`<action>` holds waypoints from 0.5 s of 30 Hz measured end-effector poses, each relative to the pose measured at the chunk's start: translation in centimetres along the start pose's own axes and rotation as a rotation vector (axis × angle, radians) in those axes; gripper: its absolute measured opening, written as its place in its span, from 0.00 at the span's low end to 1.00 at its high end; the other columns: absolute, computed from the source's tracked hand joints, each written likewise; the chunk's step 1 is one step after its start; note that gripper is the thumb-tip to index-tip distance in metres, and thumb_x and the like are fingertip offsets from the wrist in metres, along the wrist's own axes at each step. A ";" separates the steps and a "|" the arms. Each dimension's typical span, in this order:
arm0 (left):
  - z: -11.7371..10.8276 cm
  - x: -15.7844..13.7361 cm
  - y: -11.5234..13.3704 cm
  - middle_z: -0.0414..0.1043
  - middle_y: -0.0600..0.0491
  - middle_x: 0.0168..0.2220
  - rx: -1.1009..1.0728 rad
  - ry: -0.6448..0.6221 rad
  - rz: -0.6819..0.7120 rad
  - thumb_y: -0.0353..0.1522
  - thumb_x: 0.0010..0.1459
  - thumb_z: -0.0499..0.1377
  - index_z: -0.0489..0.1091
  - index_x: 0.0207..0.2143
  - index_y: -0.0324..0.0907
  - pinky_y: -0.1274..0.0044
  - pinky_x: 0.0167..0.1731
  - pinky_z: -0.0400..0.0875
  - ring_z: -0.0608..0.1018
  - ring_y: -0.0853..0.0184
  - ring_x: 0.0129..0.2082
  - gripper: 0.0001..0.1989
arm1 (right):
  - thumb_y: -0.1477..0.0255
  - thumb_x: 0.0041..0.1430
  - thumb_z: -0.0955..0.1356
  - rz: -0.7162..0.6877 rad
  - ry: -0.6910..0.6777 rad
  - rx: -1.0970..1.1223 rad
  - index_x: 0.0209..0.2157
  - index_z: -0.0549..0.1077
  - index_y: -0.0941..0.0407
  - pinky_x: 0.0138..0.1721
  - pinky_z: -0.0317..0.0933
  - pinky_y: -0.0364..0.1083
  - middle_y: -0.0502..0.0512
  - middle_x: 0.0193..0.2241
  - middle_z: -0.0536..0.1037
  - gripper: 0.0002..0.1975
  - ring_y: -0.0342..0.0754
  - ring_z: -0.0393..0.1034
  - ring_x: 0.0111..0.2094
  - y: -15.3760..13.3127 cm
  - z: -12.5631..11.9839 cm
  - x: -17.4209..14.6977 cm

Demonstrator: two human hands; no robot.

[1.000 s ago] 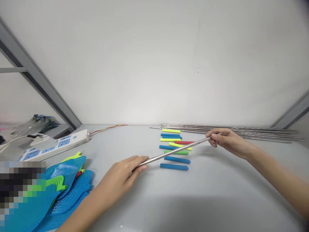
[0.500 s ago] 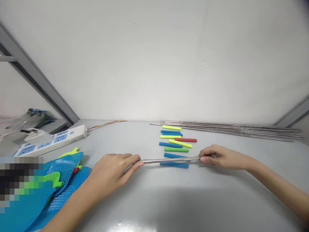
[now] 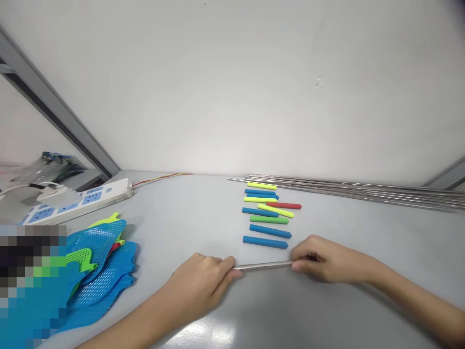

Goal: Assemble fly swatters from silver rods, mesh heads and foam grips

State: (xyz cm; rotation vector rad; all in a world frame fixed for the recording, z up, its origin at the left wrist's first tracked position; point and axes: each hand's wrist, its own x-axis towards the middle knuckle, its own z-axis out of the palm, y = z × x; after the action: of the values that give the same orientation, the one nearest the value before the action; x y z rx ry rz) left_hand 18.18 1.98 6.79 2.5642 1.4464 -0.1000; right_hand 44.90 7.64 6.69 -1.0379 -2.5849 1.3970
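Note:
A thin silvery metal rod (image 3: 263, 266) stretches between my two hands above the grey table, with a visible joint near its left part. My left hand (image 3: 209, 281) pinches it between thumb and fingers at the left. At its right end, my right hand (image 3: 319, 259) is closed round it. Just beyond the rod lie several coloured plastic sticks with pointed right ends, among them a blue stick (image 3: 265, 242), a green stick (image 3: 269, 220), a red stick (image 3: 285, 206) and a yellow stick (image 3: 261, 186).
Several long metal rods (image 3: 348, 190) lie along the wall at the back right. At left are stacked perforated blue fly-swatter heads (image 3: 109, 281), a green one (image 3: 80, 257), and a white power strip (image 3: 109, 194) with wires (image 3: 160, 178). Grey frame posts (image 3: 65, 106) stand at the sides.
Both hands have come nearer to me with the rod, clear of the blue sticks. They are closer together, and less of the rod shows between them.

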 end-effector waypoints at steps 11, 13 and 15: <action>-0.5 0.0 0.2 0.67 0.55 0.21 -0.024 0.011 -0.047 0.40 0.63 0.37 0.61 0.26 0.42 0.77 0.19 0.51 0.70 0.67 0.19 0.20 | 0.66 0.59 0.60 0.046 0.066 0.076 0.21 0.61 0.57 0.20 0.42 0.40 0.45 0.18 0.54 0.15 0.39 0.46 0.21 0.0 0.1 -0.1; -0.3 0.1 0.4 0.67 0.55 0.22 -0.028 0.033 -0.059 0.43 0.62 0.39 0.61 0.27 0.42 0.77 0.20 0.52 0.71 0.66 0.21 0.20 | 0.66 0.58 0.60 0.048 0.070 0.091 0.21 0.62 0.57 0.20 0.43 0.40 0.45 0.18 0.54 0.14 0.39 0.47 0.21 -0.3 0.4 0.1; 0.0 0.0 0.8 0.68 0.56 0.25 -0.048 0.045 -0.035 0.43 0.61 0.41 0.61 0.28 0.43 0.77 0.21 0.54 0.71 0.66 0.23 0.18 | 0.66 0.58 0.60 0.041 0.068 0.128 0.21 0.63 0.58 0.20 0.43 0.39 0.45 0.18 0.55 0.14 0.39 0.47 0.20 -1.0 0.9 0.2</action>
State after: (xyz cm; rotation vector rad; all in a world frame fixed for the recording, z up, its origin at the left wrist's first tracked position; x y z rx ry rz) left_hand 18.91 1.59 6.95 2.5191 1.4915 -0.0120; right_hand 43.96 6.74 6.82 -1.1058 -2.4052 1.4858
